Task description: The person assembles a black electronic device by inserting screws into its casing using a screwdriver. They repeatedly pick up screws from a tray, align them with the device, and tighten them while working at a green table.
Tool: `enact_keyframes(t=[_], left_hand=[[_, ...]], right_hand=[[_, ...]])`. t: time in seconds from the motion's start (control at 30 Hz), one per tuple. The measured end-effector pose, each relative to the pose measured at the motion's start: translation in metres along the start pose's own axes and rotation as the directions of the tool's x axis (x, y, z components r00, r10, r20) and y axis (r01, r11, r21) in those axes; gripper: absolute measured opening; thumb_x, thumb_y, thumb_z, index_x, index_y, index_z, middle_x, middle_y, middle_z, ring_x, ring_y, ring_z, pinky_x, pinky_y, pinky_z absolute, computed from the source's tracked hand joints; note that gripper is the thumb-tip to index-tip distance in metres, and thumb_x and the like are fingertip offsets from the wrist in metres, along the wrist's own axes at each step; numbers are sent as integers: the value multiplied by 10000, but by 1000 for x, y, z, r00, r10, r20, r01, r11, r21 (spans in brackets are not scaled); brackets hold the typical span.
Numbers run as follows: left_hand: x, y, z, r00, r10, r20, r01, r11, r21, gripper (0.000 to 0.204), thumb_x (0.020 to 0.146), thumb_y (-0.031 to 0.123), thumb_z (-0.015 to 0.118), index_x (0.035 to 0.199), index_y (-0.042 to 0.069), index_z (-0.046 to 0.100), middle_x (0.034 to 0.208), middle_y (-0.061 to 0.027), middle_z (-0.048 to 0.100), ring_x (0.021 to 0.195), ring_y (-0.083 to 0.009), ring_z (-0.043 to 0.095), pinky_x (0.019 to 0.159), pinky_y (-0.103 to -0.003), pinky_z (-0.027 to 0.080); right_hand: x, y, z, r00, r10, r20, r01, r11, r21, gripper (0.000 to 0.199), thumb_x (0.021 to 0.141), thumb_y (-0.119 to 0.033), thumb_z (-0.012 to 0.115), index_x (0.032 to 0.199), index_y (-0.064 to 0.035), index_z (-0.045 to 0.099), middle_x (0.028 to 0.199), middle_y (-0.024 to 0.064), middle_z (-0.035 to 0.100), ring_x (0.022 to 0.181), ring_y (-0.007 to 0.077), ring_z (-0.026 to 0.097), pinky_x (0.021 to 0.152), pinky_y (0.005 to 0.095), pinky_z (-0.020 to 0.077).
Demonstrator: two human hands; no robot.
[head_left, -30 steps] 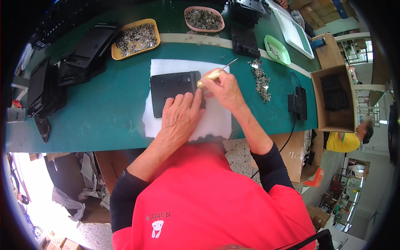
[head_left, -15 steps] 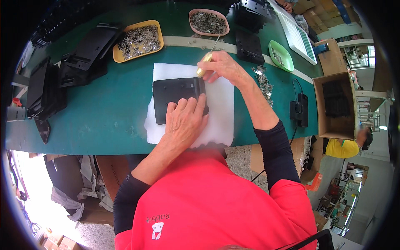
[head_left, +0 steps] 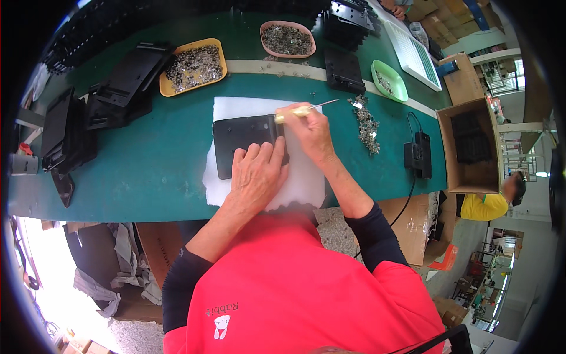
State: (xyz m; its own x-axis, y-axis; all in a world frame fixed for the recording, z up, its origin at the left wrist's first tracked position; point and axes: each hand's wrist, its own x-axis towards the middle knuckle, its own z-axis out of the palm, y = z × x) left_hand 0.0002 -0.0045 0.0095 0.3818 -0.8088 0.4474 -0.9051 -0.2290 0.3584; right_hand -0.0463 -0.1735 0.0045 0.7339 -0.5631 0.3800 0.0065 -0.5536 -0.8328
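Observation:
A flat black plastic panel lies on a white foam sheet in front of me. My left hand rests on its lower right part, fingers stretched out and pressing on it. In my right hand is a screwdriver with a yellowish handle. Its thin metal shaft points away to the right, while the handle's butt end is over the panel's upper right corner. Whether the butt touches the panel, I cannot tell.
Small metal pieces fill a yellow tray, a pink tray and partly a green tray. Loose metal pieces lie to the right, near a black power adapter. Black panels are stacked left; a cardboard box stands right.
My right hand has moved down toward the panel's corner and turned the screwdriver, so its shaft points right instead of away from me. My left hand stays on the panel.

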Motion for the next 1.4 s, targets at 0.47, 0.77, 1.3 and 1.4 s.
enact_keyframes(t=[0.47, 0.77, 1.3, 1.4], left_hand=[[32, 15, -70, 963, -262, 63, 214, 604, -768, 303, 910, 88, 628, 1198, 15, 570, 950, -36, 592, 848, -145, 566, 764, -292, 451], [59, 5, -75, 864, -400, 304, 99, -458, -884, 351, 1022, 215, 425, 1313, 31, 489, 1118, -71, 623, 1029, -177, 604, 886, -321, 478], [23, -47, -41, 910, -410, 64, 373, 739, -561, 167, 860, 88, 665, 1012, 18, 669, 928, -68, 644, 824, -189, 634, 703, -285, 485], [21, -90, -48, 933, -274, -234, 252, 960, -120, 173, 817, 61, 672, 983, 9, 661, 1043, -138, 620, 964, -305, 597, 773, -345, 479]], right_hand=[[-22, -28, -32, 898, 422, 125, -433, 794, 428, 218, 930, -186, 591, 940, 14, 678, 626, 20, 588, 563, 73, 547, 539, 237, 440], [-32, -48, -52, 816, 345, 464, -515, 67, 855, 213, 972, -163, 558, 1115, -6, 578, 744, -23, 567, 465, 23, 390, 454, 190, 371], [86, 114, -147, 609, 723, -325, -417, 641, 644, 545, 837, -66, 733, 1295, -6, 442, 877, 91, 647, 585, 183, 663, 403, 280, 466], [88, 109, -141, 636, 715, -289, -516, 673, 530, 503, 859, -100, 714, 1281, -14, 453, 802, 110, 666, 539, 168, 647, 369, 267, 438]])
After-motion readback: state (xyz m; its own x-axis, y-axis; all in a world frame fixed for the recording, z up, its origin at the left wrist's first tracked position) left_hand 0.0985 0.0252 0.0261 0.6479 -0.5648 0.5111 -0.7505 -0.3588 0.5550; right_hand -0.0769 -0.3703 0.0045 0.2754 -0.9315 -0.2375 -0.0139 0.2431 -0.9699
